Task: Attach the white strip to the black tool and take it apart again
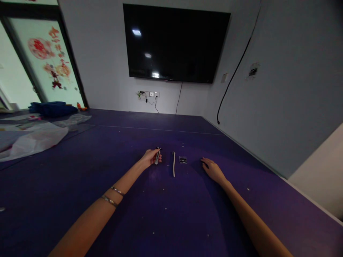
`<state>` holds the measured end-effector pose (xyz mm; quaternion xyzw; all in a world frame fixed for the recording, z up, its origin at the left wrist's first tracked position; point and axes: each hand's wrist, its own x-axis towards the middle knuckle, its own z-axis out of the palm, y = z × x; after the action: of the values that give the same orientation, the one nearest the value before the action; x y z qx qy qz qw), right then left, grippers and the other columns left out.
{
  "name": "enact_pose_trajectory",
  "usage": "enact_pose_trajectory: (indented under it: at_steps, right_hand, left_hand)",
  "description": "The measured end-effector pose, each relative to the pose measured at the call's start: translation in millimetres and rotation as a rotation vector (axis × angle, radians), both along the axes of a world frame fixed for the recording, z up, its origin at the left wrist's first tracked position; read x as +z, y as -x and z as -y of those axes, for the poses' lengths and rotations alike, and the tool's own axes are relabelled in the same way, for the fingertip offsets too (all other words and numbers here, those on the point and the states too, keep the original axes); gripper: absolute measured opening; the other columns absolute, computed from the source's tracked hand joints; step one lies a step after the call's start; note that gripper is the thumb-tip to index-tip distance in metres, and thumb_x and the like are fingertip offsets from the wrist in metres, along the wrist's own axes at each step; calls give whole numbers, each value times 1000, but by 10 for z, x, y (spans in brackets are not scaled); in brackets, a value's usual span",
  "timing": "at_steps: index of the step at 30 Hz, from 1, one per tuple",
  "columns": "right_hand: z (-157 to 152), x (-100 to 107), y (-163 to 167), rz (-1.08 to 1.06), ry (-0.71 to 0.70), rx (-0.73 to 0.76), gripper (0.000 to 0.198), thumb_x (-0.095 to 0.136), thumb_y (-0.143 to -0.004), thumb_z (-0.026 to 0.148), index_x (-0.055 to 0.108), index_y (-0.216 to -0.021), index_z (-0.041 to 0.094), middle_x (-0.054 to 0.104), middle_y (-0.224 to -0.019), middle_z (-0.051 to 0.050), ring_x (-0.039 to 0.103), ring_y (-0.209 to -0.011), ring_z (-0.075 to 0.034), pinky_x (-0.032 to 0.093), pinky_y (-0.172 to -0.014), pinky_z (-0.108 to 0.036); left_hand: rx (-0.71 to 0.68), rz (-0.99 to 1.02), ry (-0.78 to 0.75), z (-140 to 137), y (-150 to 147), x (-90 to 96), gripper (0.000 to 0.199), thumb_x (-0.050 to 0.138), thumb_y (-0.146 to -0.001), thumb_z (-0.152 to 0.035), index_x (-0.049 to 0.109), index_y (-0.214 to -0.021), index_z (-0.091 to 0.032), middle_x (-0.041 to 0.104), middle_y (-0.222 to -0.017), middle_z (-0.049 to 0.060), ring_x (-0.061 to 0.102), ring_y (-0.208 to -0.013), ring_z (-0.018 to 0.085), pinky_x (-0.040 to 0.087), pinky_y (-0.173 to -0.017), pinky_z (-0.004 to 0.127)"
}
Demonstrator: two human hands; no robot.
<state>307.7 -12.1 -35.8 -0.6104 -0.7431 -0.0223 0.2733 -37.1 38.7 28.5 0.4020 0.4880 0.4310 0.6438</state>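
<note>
Left hand grips a small tool; two loose pieces lie between the hands

From where I stand, the purple floor [193, 221] takes up most of the room, running up to grey walls. A big dark television [177, 43] hangs on the far wall. Over on the left lie a sheet of clear plastic [43, 142] and a heap of blue cloth [52, 109], well apart from the hands; that distance, I judge, leaves the middle free for the small things.

Both forearms reach forward. The right hand [213, 169] is down at the floor, its fingers loosely bent and gripping nothing I can see; it seems to be simply resting there, perhaps for support. The left hand [150, 158] has its fingers closed around the handle of the small tool [157, 157]. The dark head sticks out beyond the grip, probably so that end stays unblocked, though it is too small to make out.

Just beside that hand, a slim pale rod [174, 166] lies lengthwise, pointing away from the person. Next to it, apart from it and on the right hand's side, sits a dark square piece [183, 160]. Set between the two hands, both look easy to reach from either side. A few white specks [183, 144] dot the floor beyond.
</note>
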Motion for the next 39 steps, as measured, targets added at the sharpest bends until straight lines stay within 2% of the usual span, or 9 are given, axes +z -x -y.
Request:
enact_pose_trajectory:
  at_steps: [4, 8, 14, 22, 30, 39]
  right_hand:
    - [-11, -11, -13, 41, -6, 12, 38, 38, -84, 26, 61, -112, 15, 55, -123, -12, 49, -116, -24, 37, -99, -40]
    - [-38, -46, -36, 39, -6, 8, 38, 38, -84, 26, 61, -112, 15, 55, -124, -12, 49, -116, -25, 38, -99, -41]
    - [-60, -73, -53, 21, -14, 13, 37, 40, -83, 26, 62, -111, 16, 56, -122, -11, 49, -116, -25, 37, -99, -42]
    - [-66, -77, -61, 56, -12, 11, 38, 39, -84, 27, 61, -112, 15, 55, -123, -12, 49, -116, -25, 37, -99, -41]
    - [-48, -57, -51, 48, -14, 21, 38, 39, -84, 27, 61, -112, 15, 55, -123, -12, 49, -116, -25, 37, -99, -41]
    - [-75, -85, -70, 17, -10, 26, 38, 40, -83, 26, 62, -111, 14, 56, -123, -13, 49, -116, -25, 36, -100, -41]
  left_hand:
    - [-7, 17, 40, 34, 65, -27, 20, 45, -83, -24, 51, -69, -11, 52, -52, 0, 42, -34, 4, 32, -32, 15]
    - [-70, 45, 117, 50, 91, -58, 20, 38, -83, -22, 48, -68, -13, 46, -50, -2, 29, -30, 1, 19, -28, 12]
    - [-138, 28, 235, 52, 71, -72, 29, 30, -87, -33, 50, -76, -13, 34, -44, -7, 26, -29, 3, 16, -29, 12]
    - [-184, -22, 329, 89, 2, -81, 38, 25, -90, -45, 35, -64, -19, 25, -41, -9, 21, -28, 4, 10, -32, 13]
    - [-236, -14, 349, 121, -1, -69, 38, 26, -91, -40, 33, -60, -18, 23, -39, -9, 19, -28, 3, 9, -33, 12]
    - [-235, -39, 328, 142, -5, -69, 38, 27, -90, -40, 32, -60, -18, 24, -39, -9, 19, -28, 3, 12, -32, 12]
